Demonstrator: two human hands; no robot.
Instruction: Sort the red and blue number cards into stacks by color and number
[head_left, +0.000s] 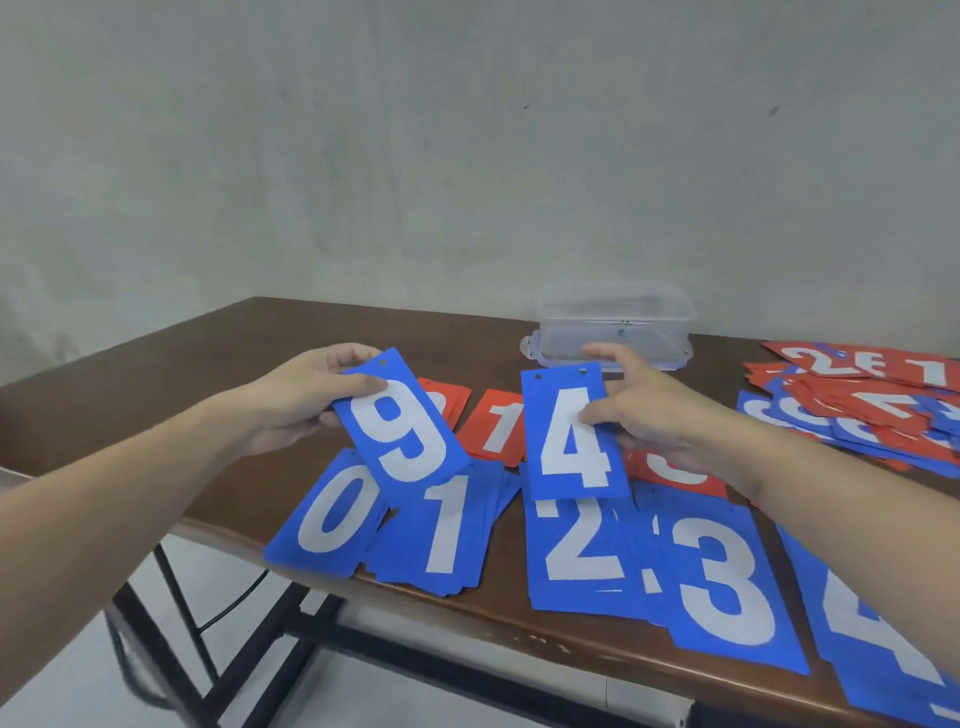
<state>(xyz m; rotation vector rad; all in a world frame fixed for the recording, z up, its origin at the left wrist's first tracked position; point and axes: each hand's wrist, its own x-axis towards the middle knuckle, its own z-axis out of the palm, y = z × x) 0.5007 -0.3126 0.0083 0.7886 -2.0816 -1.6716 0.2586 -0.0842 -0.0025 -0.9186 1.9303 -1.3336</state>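
The left hand (306, 395) pinches a blue 9 card (402, 426); the right hand (654, 415) pinches a blue 4 card (571, 434). Sorted blue stacks (571, 556) overhang the table (218, 358) edge, with bare wood at left.

A brown table (249, 467) carries blue stacks (582, 551) along its near edge, red cards (498, 426) behind, a mixed pile (857, 405) (far right) and a clear box (615, 325).

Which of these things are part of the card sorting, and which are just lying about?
Part of the job: blue 9 card in left hand; blue 4 card in right hand; blue stacks; red stacks; unsorted pile.
Lying about: clear plastic box.
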